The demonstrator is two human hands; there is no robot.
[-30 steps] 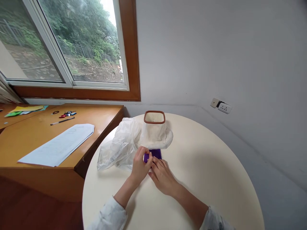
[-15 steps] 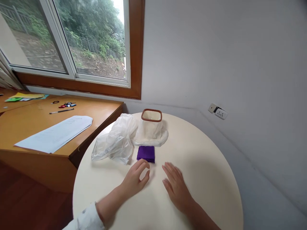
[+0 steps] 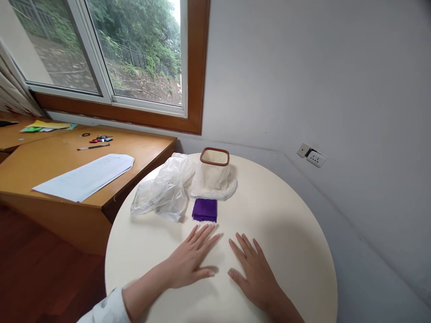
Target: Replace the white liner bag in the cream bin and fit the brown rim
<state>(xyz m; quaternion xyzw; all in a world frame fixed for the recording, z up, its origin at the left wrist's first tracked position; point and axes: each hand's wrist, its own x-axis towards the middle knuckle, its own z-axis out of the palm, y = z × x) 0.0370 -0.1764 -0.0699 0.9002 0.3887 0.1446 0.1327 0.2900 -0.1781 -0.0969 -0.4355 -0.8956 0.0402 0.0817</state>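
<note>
My left hand (image 3: 190, 260) is spread palm down over the white round table (image 3: 276, 206), holding nothing. Its fingertips are just short of a folded purple cloth (image 3: 205, 210). To the right, my right hand (image 3: 252, 269) is also open, fingers apart, with nothing in it. Behind the cloth stands a small bin (image 3: 212, 175) with a brown rim, a whitish plastic bag gathered around its base. A crumpled translucent plastic bag (image 3: 164, 188) lies to the left of the cloth and bin.
A wooden desk (image 3: 148, 148) adjoins the table on the left. On it are sheets of paper (image 3: 87, 177), a pen (image 3: 93, 147), keys (image 3: 102, 138) and coloured papers (image 3: 50, 126). A wall with a socket (image 3: 316, 158) rises behind the table.
My left hand has drawn back from the purple cloth, and its curled fingers have spread out. My right hand's fingers have fanned apart. The view has shifted slightly.
</note>
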